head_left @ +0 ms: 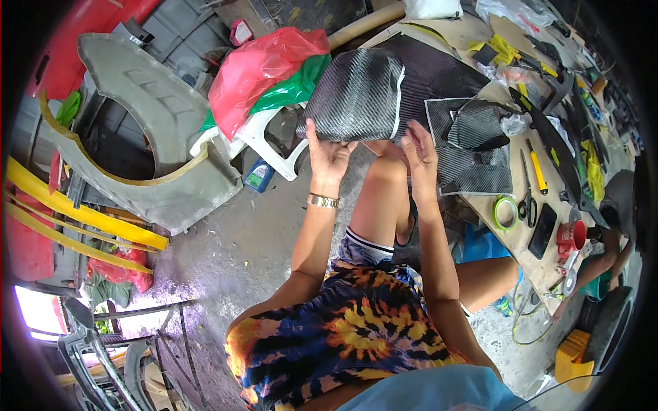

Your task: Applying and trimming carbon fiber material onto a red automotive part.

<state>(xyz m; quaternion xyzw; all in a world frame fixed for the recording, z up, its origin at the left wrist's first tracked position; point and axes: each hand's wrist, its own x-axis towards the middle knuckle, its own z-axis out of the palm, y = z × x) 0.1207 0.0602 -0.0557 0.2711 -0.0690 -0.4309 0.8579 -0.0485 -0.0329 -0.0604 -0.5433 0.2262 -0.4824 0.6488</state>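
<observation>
A curved piece covered in glossy black carbon-fibre cloth [353, 92] is held up in front of me, with a pale strip along its right edge. My left hand [330, 156], with a metal watch on the wrist, grips its lower left edge, thumb on the near face and fingers underneath. Close to the lower right edge, my right hand [421, 152] has its fingers bent and apart; no thing shows between them. Cut woven black sheets [476, 168] lie at the table's near edge, right of that hand. Behind the held piece spreads a larger dark sheet [439, 75].
Along the table [493, 209] lie scissors [527, 198], a yellow cutter [537, 171], green tape [505, 212], a phone [543, 231] and a red mug [571, 236]. At left stand a grey car fender [168, 109] and a white plastic stool [271, 147] under bags. Another person's arm [596, 267] shows far right.
</observation>
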